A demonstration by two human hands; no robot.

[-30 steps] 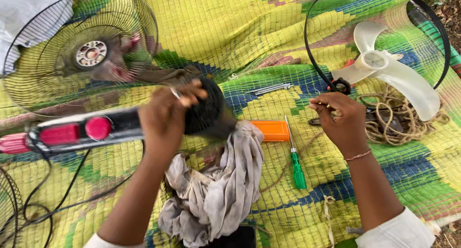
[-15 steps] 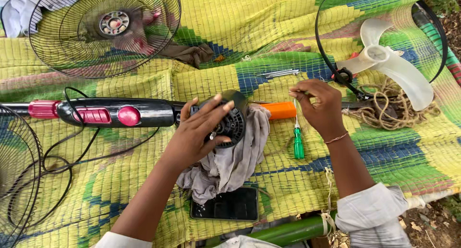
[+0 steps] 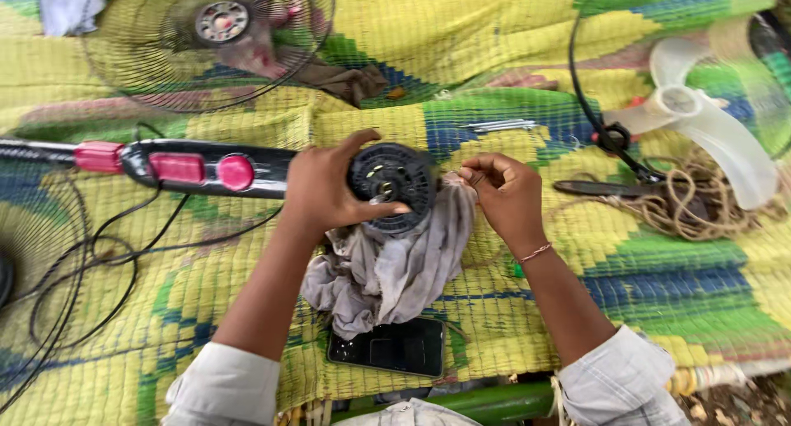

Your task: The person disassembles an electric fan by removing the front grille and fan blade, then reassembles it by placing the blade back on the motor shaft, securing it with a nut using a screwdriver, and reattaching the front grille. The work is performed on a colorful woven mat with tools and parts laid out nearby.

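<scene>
Right now the left hand is gripping the round black fan motor, thumb stretching across its face, holding it over a grey rag on the woven mat. The right hand is pinching something small beside the motor; what it is cannot be told. A dark phone is lying near the rag.

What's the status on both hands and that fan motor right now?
Left hand grips the round black fan motor housing. Right hand pinches something too small to tell at its edge. Grey rag lies bunched under the motor; dark phone lies below.
</scene>
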